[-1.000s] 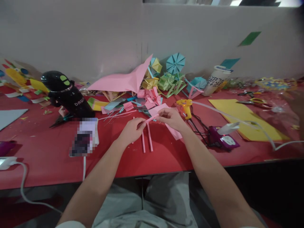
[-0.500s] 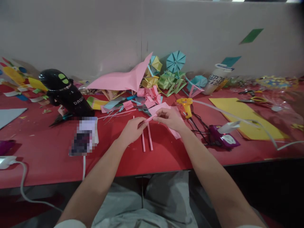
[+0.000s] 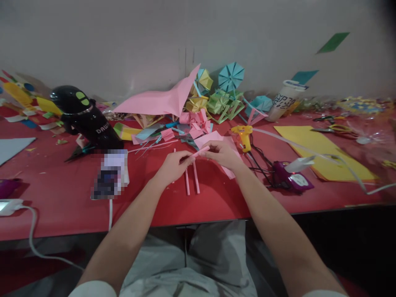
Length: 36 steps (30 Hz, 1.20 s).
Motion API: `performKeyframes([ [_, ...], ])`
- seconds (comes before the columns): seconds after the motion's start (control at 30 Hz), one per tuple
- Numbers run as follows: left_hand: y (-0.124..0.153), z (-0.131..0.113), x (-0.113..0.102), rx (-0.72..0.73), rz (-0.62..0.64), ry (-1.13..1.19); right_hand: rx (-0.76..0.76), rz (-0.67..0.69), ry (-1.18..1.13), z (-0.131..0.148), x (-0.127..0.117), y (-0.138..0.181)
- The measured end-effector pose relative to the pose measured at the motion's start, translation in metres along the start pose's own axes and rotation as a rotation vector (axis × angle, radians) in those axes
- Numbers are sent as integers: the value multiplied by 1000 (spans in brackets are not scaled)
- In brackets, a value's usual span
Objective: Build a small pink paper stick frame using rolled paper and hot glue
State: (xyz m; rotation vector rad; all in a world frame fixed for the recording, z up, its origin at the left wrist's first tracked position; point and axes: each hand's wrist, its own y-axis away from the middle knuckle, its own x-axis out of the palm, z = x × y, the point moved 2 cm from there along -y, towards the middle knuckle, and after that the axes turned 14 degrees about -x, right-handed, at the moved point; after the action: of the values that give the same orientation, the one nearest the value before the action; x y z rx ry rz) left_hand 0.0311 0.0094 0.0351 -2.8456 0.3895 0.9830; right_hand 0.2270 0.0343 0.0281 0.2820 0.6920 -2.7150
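A narrow pink paper strip is stretched between my two hands, just above the red table. Its left end is pinched by my left hand, its right end by my right hand. The strip looks folded or rolled, though the fingers cover much of it. Below the hands two slim pink paper sticks lie side by side on the table. Beyond my right hand lies a pink paper sheet, partly under that hand.
A yellow glue gun lies right of my hands, its black cord near a purple power socket. Yellow sheets and scissors are farther right. Left are a phone and black bottle. Folded paper umbrellas stand behind.
Both hands stay almost in place, still pinching the pink strip, with slight finger movement. The whole view has shifted a little.
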Motion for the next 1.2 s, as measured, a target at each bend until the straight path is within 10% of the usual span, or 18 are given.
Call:
performKeyframes([
  [0.3,5,37,-60,-295,-299,8,55,-38,-36,-6,0,-1],
  [0.53,35,23,-80,-587,-280,-507,11,-44,45,-9,0,-2],
  [1.2,-9,35,-64,-376,-350,-310,-87,-54,355,2,17,-25],
])
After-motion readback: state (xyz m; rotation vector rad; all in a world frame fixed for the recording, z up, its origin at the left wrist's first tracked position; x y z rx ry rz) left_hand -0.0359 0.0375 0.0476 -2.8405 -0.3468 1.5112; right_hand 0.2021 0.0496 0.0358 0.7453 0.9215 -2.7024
